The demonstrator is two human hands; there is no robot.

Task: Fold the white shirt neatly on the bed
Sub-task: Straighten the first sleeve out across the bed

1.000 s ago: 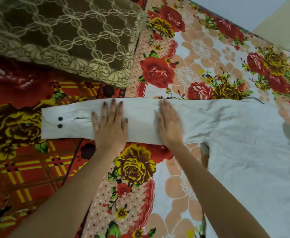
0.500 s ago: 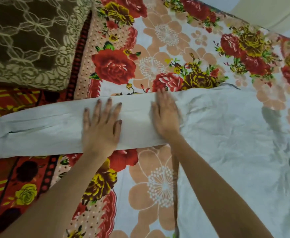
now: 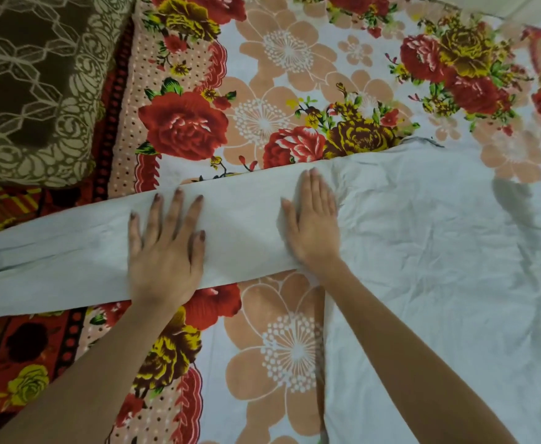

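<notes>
The white shirt [image 3: 439, 267] lies spread flat on the bed, its creased body filling the right side. One long sleeve [image 3: 240, 232] stretches straight out to the left and runs off the frame edge, so its cuff is hidden. My left hand [image 3: 165, 248] rests palm down on the middle of that sleeve, fingers spread. My right hand [image 3: 314, 219] lies flat where the sleeve meets the shirt body, fingers together. Neither hand grips the cloth.
The bed is covered by a floral sheet [image 3: 278, 91] with red and yellow roses and peach flowers. A brown patterned pillow [image 3: 31, 84] sits at the upper left, just beyond the sleeve. A pale wall shows at the top right corner.
The view has shifted right, so the buttoned cuff has gone out of frame. Both palms stay flat on the sleeve, and the right hand has slid slightly toward the shirt body.
</notes>
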